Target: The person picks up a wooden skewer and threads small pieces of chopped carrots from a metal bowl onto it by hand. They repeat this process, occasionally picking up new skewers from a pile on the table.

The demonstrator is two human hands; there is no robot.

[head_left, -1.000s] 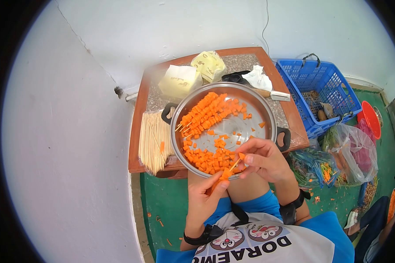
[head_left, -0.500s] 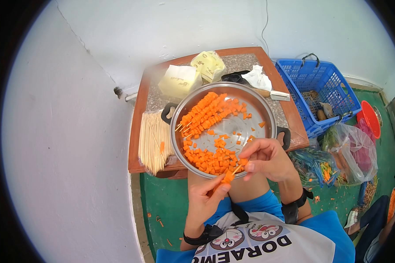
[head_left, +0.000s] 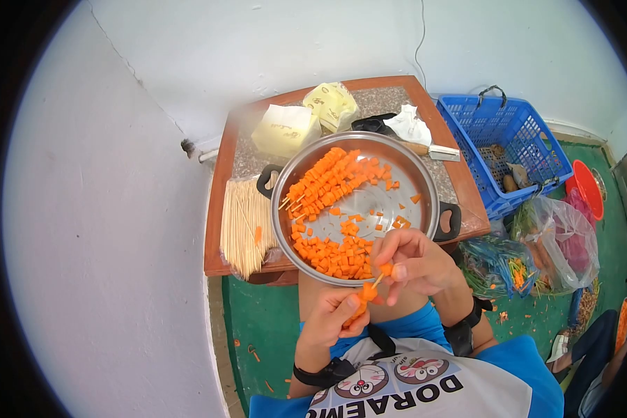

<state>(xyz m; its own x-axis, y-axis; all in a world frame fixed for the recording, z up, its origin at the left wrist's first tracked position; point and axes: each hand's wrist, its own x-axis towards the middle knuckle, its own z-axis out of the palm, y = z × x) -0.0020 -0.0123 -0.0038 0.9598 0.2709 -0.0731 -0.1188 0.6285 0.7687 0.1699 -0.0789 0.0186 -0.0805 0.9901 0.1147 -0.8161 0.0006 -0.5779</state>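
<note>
I see the left hand point(head_left: 327, 319), curled around the carrot skewer point(head_left: 366, 292), shift nearer; the right hand point(head_left: 421, 265) pinches a carrot piece point(head_left: 386, 269) at the skewer's tip, apparently mid-threading.

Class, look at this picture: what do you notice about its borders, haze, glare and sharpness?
Head view: rounded black borders, suggesting a wide lens; head view: a hazy patch softens the far left corner of the table; head view: pale glare on the bare bottom of the pan; head view: loose carrot cubes look fairly sharp.
</note>
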